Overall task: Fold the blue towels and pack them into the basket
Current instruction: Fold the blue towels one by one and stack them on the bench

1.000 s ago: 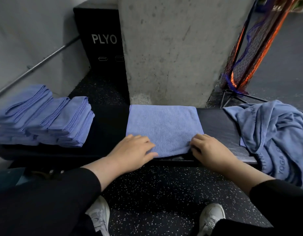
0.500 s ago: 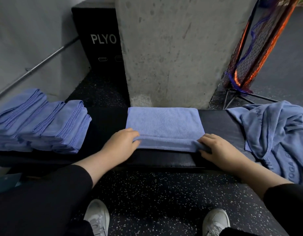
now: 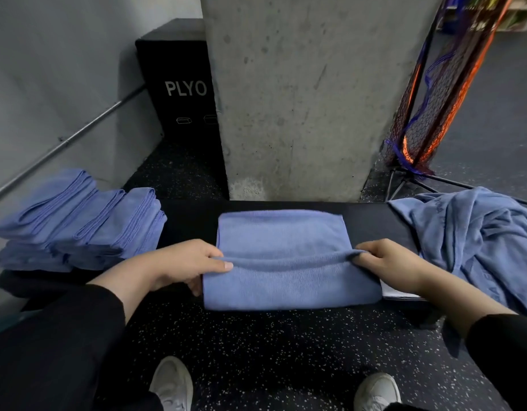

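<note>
Hands at either end of one blue towel (image 3: 289,262) — that is the middle of the view. The towel lies on a black padded bench (image 3: 191,221), its near edge hanging a little over the bench's front. A raised fold runs across it from side to side, and each hand grips one end of that fold. The left hand (image 3: 185,266) has its thumb laid on top of the cloth and its fingers curled beneath the towel's left edge, pinching the layers between them. The right hand (image 3: 388,264) pinches the right end of the same ridge, fingers bunched on the fabric and knuckles turned up; its thumb is hidden. Both forearms come out of black sleeves.

On the bench's left end sits a stack of folded blue towels (image 3: 78,223), several neat bundles lying side by side and overlapping, well apart from the towel in hand. On the right end lies a loose heap of unfolded blue towels (image 3: 476,241), rumpled and spilling toward the bench's front (some printed lettering shows on the cloth, too creased to read fully). A pale flat sheet (image 3: 400,292) peeks out just beside the right wrist, partly under the heap.

Behind the bench stands a concrete pillar (image 3: 301,99), with a black box marked PLYO (image 3: 179,84) to its left. Orange and blue netting (image 3: 428,114) leans at the upper right. Two white shoes (image 3: 171,384) rest on the speckled floor below.
</note>
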Motion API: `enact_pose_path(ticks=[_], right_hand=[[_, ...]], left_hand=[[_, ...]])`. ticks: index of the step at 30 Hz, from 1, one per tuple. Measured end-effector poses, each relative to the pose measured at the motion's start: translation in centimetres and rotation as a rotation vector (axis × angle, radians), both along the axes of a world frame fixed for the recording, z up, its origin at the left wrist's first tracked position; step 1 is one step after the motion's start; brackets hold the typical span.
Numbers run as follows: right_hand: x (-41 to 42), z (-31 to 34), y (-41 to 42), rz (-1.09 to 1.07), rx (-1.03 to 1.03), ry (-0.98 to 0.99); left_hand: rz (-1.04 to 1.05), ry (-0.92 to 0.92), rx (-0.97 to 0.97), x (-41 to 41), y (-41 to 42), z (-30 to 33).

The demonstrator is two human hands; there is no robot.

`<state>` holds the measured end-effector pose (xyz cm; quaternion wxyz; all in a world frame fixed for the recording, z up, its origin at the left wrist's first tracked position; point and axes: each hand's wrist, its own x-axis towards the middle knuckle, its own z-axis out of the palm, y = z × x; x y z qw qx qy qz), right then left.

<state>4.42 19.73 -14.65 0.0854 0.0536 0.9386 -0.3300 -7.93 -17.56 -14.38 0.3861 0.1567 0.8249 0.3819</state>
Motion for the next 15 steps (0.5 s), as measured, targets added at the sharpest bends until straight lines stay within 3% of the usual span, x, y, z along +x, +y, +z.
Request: enact_pose_path(ticks=[4, 9, 15], right_hand=[[-0.4, 0.7, -0.7, -0.105, -0.093, 0.12], [-3.0, -0.4, -1.2, -0.226, -0.012, 0.181], [-6.5, -2.5, -0.6, -0.282, 0.14, 0.136]], left_hand=[[0.11, -0.034, 0.081, -0.1, -0.2, 0.5], [0.292, 0.264, 0.032, -2.1, 1.1, -0.2], [0.266, 0.48, -0.141, -4.2, 3.4, -1.6]])
